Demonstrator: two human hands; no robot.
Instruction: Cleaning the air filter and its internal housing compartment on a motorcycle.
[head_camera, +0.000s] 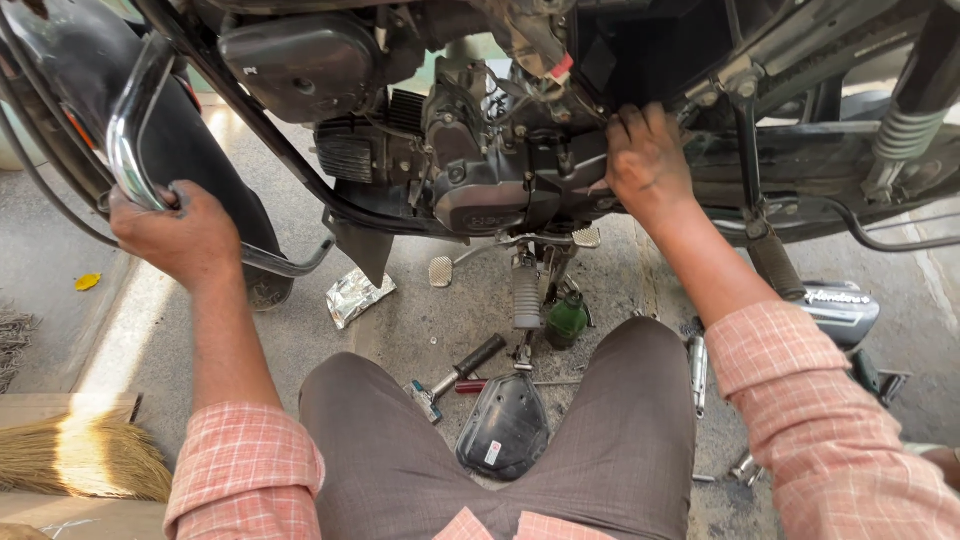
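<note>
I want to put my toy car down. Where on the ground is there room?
Bare concrete lies between the foil packet and the broom, below the left hand. It's crowded between the knees: hammer, black cover, green bottle.

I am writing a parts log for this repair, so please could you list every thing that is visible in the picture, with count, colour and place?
motorcycle: one, black with a grey engine, across the top
crash guard bar: one, chrome, upper left
rear shock spring: one, grey, upper right
green bottle: one, on the ground under the engine
black cover panel: one, on the ground between the knees
hammer: one, black handle, left of the panel
red-handled screwdriver: one, beside the hammer
silver wrapper: one, crumpled, on the ground left of centre
broom: one, straw-coloured, lower left
yellow leaf: one, far left
left hand: grips the crash guard bar
right hand: pressed against the engine area; what it grips is hidden
</note>
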